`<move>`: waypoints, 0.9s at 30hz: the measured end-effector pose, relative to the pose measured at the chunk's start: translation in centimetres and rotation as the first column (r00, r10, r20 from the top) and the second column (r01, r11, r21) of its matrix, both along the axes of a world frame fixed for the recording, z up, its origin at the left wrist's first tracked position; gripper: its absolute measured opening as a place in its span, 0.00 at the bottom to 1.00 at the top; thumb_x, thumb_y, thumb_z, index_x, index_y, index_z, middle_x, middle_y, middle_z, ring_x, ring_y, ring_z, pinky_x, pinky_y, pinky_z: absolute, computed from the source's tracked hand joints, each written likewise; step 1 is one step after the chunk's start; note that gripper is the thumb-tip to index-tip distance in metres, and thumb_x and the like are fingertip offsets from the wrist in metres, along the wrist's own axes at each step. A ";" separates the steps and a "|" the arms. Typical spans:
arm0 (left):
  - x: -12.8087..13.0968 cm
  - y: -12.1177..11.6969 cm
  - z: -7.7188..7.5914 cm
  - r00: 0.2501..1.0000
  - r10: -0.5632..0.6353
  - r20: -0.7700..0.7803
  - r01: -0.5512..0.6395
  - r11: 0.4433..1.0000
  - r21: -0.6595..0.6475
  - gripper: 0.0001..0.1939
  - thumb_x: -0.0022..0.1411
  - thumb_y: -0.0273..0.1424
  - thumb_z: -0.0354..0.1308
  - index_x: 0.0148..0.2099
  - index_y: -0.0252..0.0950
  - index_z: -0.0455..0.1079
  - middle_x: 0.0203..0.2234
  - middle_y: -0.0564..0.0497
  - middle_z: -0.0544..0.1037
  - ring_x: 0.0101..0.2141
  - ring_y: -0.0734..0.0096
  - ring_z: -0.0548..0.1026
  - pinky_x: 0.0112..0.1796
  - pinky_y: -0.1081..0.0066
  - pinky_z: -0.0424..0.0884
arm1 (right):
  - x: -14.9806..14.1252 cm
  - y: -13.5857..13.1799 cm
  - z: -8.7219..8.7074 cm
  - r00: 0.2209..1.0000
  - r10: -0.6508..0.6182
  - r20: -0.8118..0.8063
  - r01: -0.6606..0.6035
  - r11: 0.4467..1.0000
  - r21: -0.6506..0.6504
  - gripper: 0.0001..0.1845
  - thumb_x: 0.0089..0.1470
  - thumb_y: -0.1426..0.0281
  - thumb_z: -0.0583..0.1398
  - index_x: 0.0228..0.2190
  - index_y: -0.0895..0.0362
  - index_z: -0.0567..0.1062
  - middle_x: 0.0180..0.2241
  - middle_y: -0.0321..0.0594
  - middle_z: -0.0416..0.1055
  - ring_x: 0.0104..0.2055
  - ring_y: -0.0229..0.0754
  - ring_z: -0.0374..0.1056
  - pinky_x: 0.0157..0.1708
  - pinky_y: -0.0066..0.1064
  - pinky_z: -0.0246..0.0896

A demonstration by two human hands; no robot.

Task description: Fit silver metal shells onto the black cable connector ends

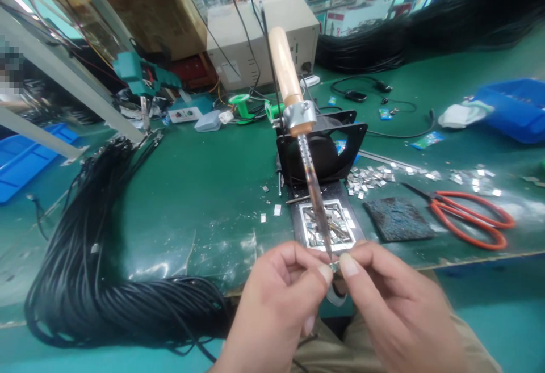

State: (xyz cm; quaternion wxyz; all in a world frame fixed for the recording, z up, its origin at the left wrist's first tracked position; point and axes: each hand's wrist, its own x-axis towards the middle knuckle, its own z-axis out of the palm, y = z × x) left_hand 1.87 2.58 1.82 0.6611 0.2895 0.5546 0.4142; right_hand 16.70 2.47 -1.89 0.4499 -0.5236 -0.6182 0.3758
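Note:
My left hand point(289, 288) and my right hand point(387, 299) meet just off the table's front edge, thumbs and forefingers pinched. Between the fingertips is a small silvery connector piece point(334, 267), mostly covered by them. Its exact shape cannot be made out. A soldering iron point(315, 185) with a wooden handle is clamped pointing down, and its tip comes right to the piece. Beneath the iron, a square tray point(304, 231) with a white rim contains many small metal parts. A thin black cable shows below my left hand; whether it joins the piece is hidden.
A black fan point(293, 160) stands behind the tray. To the right lie a dark sponge pad point(398, 219), orange-handled scissors point(464, 219) and scattered metal shells point(370, 180). A thick bundle of black cables point(85, 282) covers the left. Blue bins point(517, 109) sit at both sides.

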 end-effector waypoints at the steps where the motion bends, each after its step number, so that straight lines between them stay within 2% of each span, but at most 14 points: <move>1: 0.0 -0.1 -0.1 1.000 -0.001 0.006 0.001 1.000 0.001 0.12 0.57 0.33 0.68 0.26 0.35 0.69 0.18 0.58 0.71 0.16 0.84 0.55 0.19 0.78 0.50 | 0.1 -0.1 0.0 1.000 0.008 0.004 -0.008 1.000 0.005 0.18 0.70 0.63 0.57 0.26 0.52 0.74 0.22 0.30 0.70 0.23 0.36 0.65 0.24 0.25 0.63; 3: -0.1 -0.2 -0.2 1.000 -0.009 0.011 0.009 1.000 0.008 0.12 0.57 0.33 0.68 0.27 0.34 0.70 0.26 0.53 0.78 0.16 0.87 0.57 0.18 0.79 0.50 | 0.2 -0.3 0.0 0.999 0.027 0.017 -0.027 0.999 0.024 0.17 0.70 0.64 0.57 0.27 0.51 0.75 0.23 0.30 0.71 0.24 0.36 0.67 0.25 0.25 0.64; 5: -0.2 -0.3 -0.2 1.000 -0.014 0.005 0.014 1.000 0.013 0.13 0.58 0.33 0.68 0.27 0.34 0.70 0.33 0.50 0.81 0.16 0.88 0.58 0.18 0.79 0.52 | 0.3 -0.5 0.1 0.999 0.023 0.043 -0.025 0.999 0.046 0.16 0.70 0.65 0.57 0.28 0.51 0.75 0.24 0.30 0.72 0.24 0.36 0.68 0.25 0.25 0.64; 10: -0.2 -0.3 -0.3 1.000 -0.011 0.009 0.011 1.000 0.014 0.13 0.58 0.33 0.68 0.27 0.33 0.70 0.37 0.46 0.83 0.15 0.89 0.59 0.18 0.79 0.52 | 0.3 -0.4 0.2 0.995 0.024 0.100 -0.032 0.997 0.074 0.16 0.69 0.66 0.57 0.28 0.51 0.76 0.24 0.30 0.72 0.23 0.36 0.69 0.25 0.25 0.65; 21: -0.2 -0.3 -0.4 1.000 0.001 0.021 -0.001 1.000 0.009 0.12 0.56 0.33 0.69 0.27 0.34 0.70 0.36 0.47 0.82 0.15 0.88 0.59 0.18 0.78 0.52 | 0.2 -0.2 0.3 0.995 0.019 0.096 -0.026 0.997 0.074 0.16 0.69 0.65 0.57 0.28 0.51 0.76 0.24 0.31 0.74 0.23 0.37 0.70 0.25 0.25 0.66; 27: -0.1 -0.2 -0.3 1.000 0.005 -0.007 -0.005 1.000 0.017 0.11 0.58 0.32 0.67 0.27 0.34 0.70 0.24 0.54 0.76 0.16 0.85 0.56 0.18 0.78 0.51 | 0.5 -0.4 -0.1 0.996 0.017 0.082 -0.019 0.999 0.026 0.20 0.70 0.63 0.57 0.25 0.52 0.74 0.21 0.29 0.69 0.21 0.36 0.65 0.23 0.24 0.63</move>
